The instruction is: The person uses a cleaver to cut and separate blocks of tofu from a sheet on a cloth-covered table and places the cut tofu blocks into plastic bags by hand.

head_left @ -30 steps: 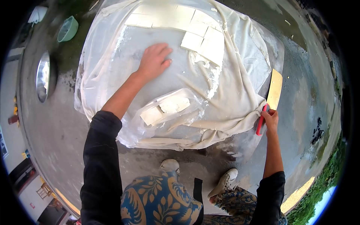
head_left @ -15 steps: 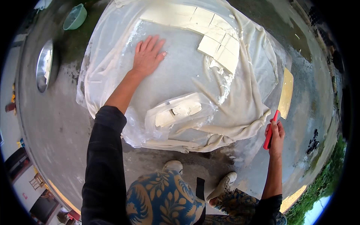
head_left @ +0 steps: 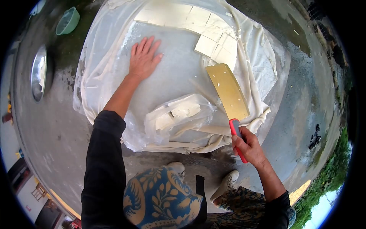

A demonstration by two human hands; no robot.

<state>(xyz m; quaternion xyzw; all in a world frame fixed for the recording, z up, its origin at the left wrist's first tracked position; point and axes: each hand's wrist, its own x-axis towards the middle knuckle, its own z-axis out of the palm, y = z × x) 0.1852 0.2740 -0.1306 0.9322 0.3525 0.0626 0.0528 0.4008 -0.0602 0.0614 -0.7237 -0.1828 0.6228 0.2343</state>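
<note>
My right hand (head_left: 249,147) is wrapped round the red and grey handle of a cleaver (head_left: 228,91). Its broad golden blade points up over the cloth, close below the cut slab of tofu (head_left: 217,47), and bears small white crumbs. Fingers outstretched, my left hand (head_left: 144,59) lies flat on the pale sheet-covered surface (head_left: 171,72), left of the tofu and holding nothing. Nearer me, a clear plastic bag (head_left: 152,118) has white tofu pieces (head_left: 187,111) inside. The tofu slab curves along the far and right sides, scored into blocks.
A rumpled cream cloth (head_left: 249,72) drapes the right and near edges of the surface. To the left on the concrete ground stand a metal basin (head_left: 39,74) and a green plastic basin (head_left: 68,22). My shoes (head_left: 225,186) are just below the near edge.
My right hand has swung the cleaver leftward from beyond the right edge to above the cloth beside the tofu. My left hand stays flat on the surface; the whole view has shifted slightly.
</note>
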